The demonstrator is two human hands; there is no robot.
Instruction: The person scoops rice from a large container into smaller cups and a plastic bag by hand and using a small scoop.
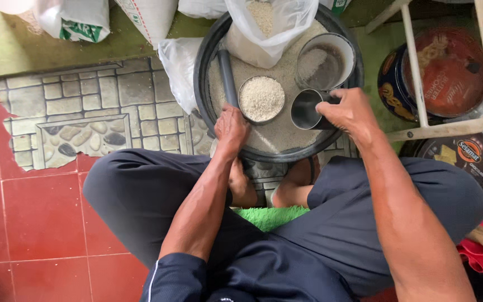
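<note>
A wide black basin [202,84] full of rice sits on the floor in front of my crossed legs. My left hand [231,127] is shut on the lower end of a grey tube [227,75] that lies across the rice. Next to the tube stands a round metal can [261,98] filled level with rice. My right hand [349,111] grips a small metal cup [306,109], which looks empty. A larger metal cup [326,60] with some rice leans at the basin's far right. A clear plastic bag of rice [269,25] rests on the far side.
White sacks [141,17] lie along the top on green floor. A stone-pattern mat [85,112] and red tiles [29,223] are on the left. Round tins [448,72] and a white frame [420,72] stand on the right. A green mat [269,215] lies under my feet.
</note>
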